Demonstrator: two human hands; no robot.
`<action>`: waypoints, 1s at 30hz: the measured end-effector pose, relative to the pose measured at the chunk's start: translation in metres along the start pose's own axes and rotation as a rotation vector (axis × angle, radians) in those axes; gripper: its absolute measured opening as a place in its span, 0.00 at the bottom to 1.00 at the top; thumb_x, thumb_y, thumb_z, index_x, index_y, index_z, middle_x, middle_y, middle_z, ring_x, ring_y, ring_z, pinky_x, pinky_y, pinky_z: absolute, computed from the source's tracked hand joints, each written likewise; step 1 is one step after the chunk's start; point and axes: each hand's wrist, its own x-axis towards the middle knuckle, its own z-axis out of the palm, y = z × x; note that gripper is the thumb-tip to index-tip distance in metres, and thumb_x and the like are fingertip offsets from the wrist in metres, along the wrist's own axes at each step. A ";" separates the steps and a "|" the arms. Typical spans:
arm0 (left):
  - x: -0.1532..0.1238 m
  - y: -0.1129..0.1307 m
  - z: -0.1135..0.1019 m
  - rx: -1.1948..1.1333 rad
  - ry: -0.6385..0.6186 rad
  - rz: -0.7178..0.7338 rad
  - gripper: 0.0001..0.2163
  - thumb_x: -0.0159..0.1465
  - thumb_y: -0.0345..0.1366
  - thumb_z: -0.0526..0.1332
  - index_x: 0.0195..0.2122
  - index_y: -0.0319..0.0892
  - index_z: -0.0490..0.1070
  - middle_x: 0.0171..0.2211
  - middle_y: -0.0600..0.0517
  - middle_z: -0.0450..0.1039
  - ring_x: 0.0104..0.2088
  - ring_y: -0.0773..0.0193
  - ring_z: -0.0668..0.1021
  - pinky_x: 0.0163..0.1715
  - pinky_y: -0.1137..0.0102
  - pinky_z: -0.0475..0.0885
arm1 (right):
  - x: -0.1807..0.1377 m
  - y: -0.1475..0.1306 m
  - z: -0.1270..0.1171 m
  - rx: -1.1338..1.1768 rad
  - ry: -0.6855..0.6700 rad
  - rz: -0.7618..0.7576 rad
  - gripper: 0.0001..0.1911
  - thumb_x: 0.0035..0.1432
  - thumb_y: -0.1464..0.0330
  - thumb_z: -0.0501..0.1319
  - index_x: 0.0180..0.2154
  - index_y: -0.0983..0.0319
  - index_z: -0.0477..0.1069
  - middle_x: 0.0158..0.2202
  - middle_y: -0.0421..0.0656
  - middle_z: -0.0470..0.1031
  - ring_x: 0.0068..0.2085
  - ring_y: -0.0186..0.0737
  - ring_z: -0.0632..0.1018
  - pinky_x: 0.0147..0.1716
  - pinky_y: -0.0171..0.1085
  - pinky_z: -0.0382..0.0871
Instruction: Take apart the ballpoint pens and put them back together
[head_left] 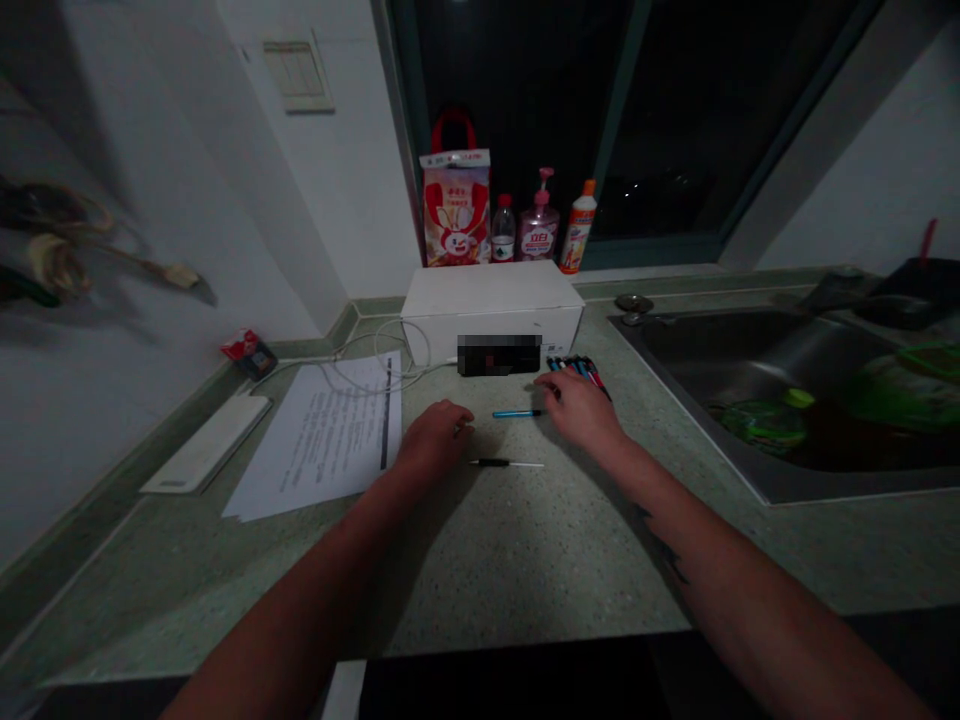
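Note:
My left hand rests over the counter beside the papers, its fingers curled together. Whatever may be between its fingertips is too dark and small to make out. My right hand hovers at the right end of a blue pen barrel, with index finger and thumb apart. Behind that hand lies a row of several pens, partly covered by it. Closer to me, between the hands, lies a thin pen part with a dark grip and a pale, slim end.
A phone on a white cable leans against a white box. Printed sheets and a flat white case lie left. A metal sink is on the right. Bottles and a bag stand behind.

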 end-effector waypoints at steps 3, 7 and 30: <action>0.002 0.004 0.003 0.055 -0.038 0.010 0.07 0.66 0.32 0.59 0.39 0.42 0.77 0.40 0.46 0.76 0.43 0.55 0.76 0.44 0.64 0.69 | 0.002 0.002 -0.001 0.018 0.001 0.014 0.13 0.62 0.73 0.56 0.41 0.60 0.79 0.42 0.48 0.79 0.43 0.47 0.78 0.44 0.43 0.69; 0.004 0.010 0.004 0.105 -0.042 0.021 0.09 0.67 0.32 0.56 0.35 0.43 0.77 0.37 0.46 0.75 0.42 0.55 0.75 0.42 0.64 0.68 | 0.002 -0.002 -0.001 0.051 -0.114 -0.069 0.07 0.62 0.68 0.61 0.38 0.59 0.79 0.39 0.46 0.79 0.41 0.44 0.78 0.42 0.41 0.69; 0.004 0.006 0.008 0.163 -0.060 0.172 0.10 0.69 0.30 0.57 0.45 0.41 0.78 0.42 0.47 0.77 0.46 0.56 0.75 0.47 0.64 0.70 | 0.008 0.000 0.029 0.789 -0.035 0.272 0.11 0.56 0.65 0.62 0.41 0.62 0.74 0.30 0.41 0.76 0.32 0.39 0.77 0.34 0.39 0.73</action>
